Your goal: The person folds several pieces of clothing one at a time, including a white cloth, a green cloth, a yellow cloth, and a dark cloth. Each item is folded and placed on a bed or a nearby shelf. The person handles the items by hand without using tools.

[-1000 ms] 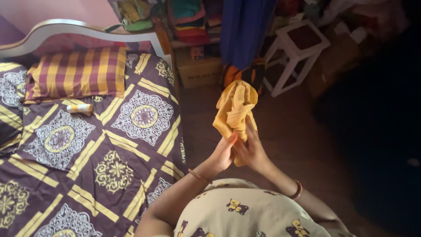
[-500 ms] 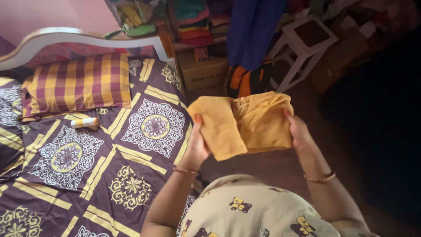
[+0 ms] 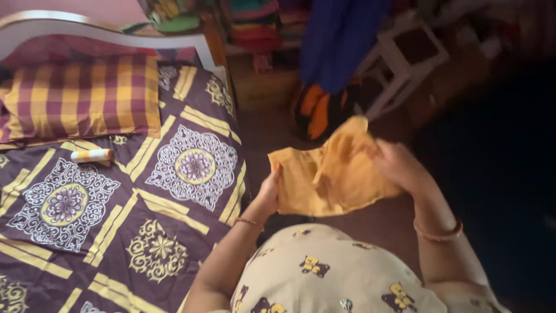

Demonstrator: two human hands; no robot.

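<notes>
Yellow garment [image 3: 330, 177], looks like a small blouse, is held up in mid-air over the floor gap just beside the bed [image 3: 116, 191], spread between both our hands. What could go sideways, biggest first:

- The bed's patterned purple-and-yellow bedspread [image 3: 174, 232] is close on our left, but the cloth hangs over bare floor [image 3: 370, 220], so any slip probably lands it down there, not on the bed.
- Our right hand [image 3: 399, 165] is closed on the upper right edge, but it's motion-blurred, so we can't tell how much fabric it really has. Weakest point, we'd guess.
- Our left hand [image 3: 267, 194] pinches the lower left corner, thumb over the cloth. Thin grip, so a sharp shake could tug it free.
- That small white-and-yellow tube [image 3: 92, 155] near the checked pillow [image 3: 87, 95] sits well apart, though it could end up under anything laid there.
</notes>
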